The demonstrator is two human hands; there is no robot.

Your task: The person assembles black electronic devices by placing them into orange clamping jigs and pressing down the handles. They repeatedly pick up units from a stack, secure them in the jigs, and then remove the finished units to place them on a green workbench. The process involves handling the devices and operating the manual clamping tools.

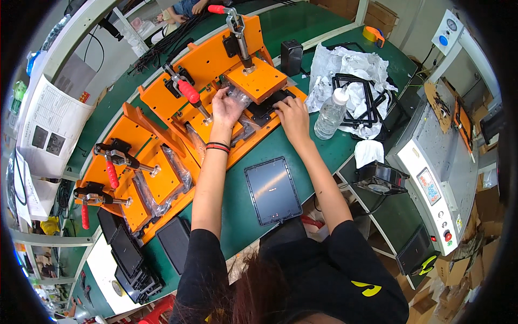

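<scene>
An orange clamping fixture [237,38] stands at the far middle, its square press plate [256,80] raised on a red-handled toggle clamp [235,27]. Under that plate lies a flat black panel [267,110], partly hidden. My right hand [294,119] grips the panel's near right edge, fingers bent. To the left of the plate, my left hand [227,109] is turned palm up, its fingers curled at crumpled clear plastic film [238,96]; some fingertips are hidden. On the green table nearer me rests a dark rectangular panel with a rim [273,190].
More orange fixtures with red-handled clamps [112,174] stand at left, beside stacked black panels [129,254]. A clear bottle [331,114], black frames on white wrapping [356,97] and an orange tape dispenser [373,35] are at right. A machine with a control panel [429,186] stands far right.
</scene>
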